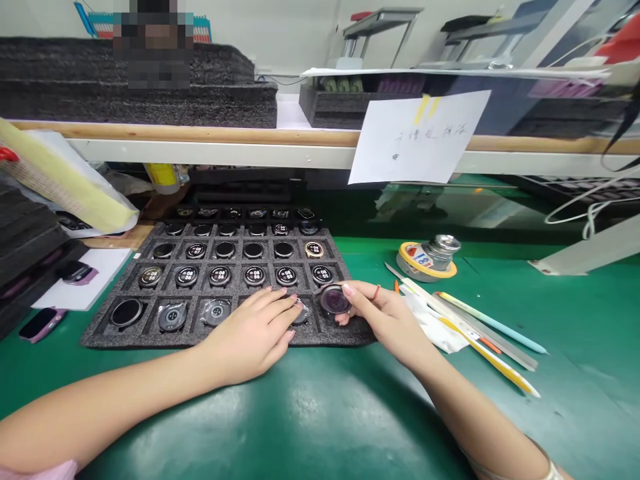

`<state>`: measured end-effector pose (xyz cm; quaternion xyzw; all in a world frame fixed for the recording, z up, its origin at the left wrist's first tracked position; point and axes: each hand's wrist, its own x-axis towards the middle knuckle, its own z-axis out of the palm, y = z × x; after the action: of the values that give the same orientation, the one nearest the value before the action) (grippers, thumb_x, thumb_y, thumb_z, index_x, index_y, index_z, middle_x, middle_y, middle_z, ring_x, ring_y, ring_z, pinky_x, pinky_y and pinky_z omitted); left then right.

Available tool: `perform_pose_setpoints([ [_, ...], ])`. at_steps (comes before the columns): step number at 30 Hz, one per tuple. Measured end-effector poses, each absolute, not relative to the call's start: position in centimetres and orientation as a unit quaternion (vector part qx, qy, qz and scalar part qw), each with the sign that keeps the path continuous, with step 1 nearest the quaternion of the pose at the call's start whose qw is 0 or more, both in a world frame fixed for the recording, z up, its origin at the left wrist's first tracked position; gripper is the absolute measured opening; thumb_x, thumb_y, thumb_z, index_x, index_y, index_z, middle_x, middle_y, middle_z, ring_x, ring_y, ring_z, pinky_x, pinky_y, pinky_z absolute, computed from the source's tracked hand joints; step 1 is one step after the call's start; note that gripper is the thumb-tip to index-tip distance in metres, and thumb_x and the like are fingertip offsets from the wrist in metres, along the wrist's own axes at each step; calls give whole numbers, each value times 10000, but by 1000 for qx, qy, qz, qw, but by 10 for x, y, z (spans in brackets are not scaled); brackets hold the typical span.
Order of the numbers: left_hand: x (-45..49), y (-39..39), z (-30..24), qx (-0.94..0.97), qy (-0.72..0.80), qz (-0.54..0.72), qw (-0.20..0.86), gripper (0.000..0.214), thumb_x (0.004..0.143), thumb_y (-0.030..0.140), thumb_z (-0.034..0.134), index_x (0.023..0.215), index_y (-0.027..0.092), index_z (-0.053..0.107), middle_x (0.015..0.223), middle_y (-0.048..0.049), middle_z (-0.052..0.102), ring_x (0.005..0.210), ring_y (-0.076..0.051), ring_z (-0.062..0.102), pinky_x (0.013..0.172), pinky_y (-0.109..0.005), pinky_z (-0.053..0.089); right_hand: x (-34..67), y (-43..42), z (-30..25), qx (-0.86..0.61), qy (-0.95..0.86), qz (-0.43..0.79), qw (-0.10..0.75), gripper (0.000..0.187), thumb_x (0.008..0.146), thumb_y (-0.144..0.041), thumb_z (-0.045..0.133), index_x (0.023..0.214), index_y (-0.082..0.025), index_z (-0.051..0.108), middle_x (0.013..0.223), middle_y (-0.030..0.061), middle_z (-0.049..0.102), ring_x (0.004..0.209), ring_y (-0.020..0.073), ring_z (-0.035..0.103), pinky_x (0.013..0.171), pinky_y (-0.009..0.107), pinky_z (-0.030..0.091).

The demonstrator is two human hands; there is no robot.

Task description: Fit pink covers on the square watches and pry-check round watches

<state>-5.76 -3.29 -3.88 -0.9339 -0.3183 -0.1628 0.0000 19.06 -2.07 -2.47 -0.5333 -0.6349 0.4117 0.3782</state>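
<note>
A dark foam tray [100,333] with rows of round watch bodies lies on the green mat. My right hand [383,313] pinches a round watch body [334,300] with a dark purplish face at the tray's front right corner. My left hand [255,330] rests over the front row beside it. Its fingertips touch another watch body [301,312] that sits in a pocket, mostly hidden under the fingers.
Right of the tray lie a tape roll [425,267] with a small metal pot on it, pens, a pencil [493,360] and a steel ruler [500,337]. A paper note [417,137] hangs from the shelf. Purple watches [43,323] and foam stacks sit left.
</note>
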Motion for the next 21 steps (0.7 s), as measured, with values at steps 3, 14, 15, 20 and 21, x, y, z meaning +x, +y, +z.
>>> perform_pose_setpoints([
  [3,-57,-35,-39,-936,-316,-153,18,441,1031,285,400,1398,80,532,1423,-134,601,1383,-290,495,1187,-519,391,195,-24,-22,-547,-648,351,397,529,887,-627,577,1076,-170,765,1007,108,788,746,244,753,782,409,624],
  [14,-57,-38,-42,-936,-314,-150,52,450,1029,279,392,1405,68,522,1449,-133,576,1386,-302,490,1197,-493,378,210,-28,-25,-439,-871,67,212,304,952,-318,595,1181,-164,722,1149,119,761,1040,274,733,917,439,616],
  [15,-56,-39,-42,-935,-316,-152,51,448,1028,276,392,1402,68,526,1442,-132,583,1382,-301,496,1195,-489,382,209,-27,-25,-438,-870,69,216,296,958,-313,588,1176,-160,719,1135,120,762,1028,267,734,912,428,617],
  [20,-54,-40,-42,-929,-317,-179,57,429,1018,248,399,1364,57,565,1381,-135,634,1320,-301,560,1151,-482,443,204,-26,-28,-436,-868,61,230,269,982,-297,548,1120,-156,731,1095,125,742,956,259,732,862,430,622],
  [21,-53,-40,-42,-929,-315,-186,63,421,1014,239,402,1349,54,577,1363,-136,646,1299,-301,579,1135,-478,461,204,-26,-29,-435,-867,61,234,269,984,-299,544,1116,-158,732,1090,125,740,951,259,731,856,434,621],
])
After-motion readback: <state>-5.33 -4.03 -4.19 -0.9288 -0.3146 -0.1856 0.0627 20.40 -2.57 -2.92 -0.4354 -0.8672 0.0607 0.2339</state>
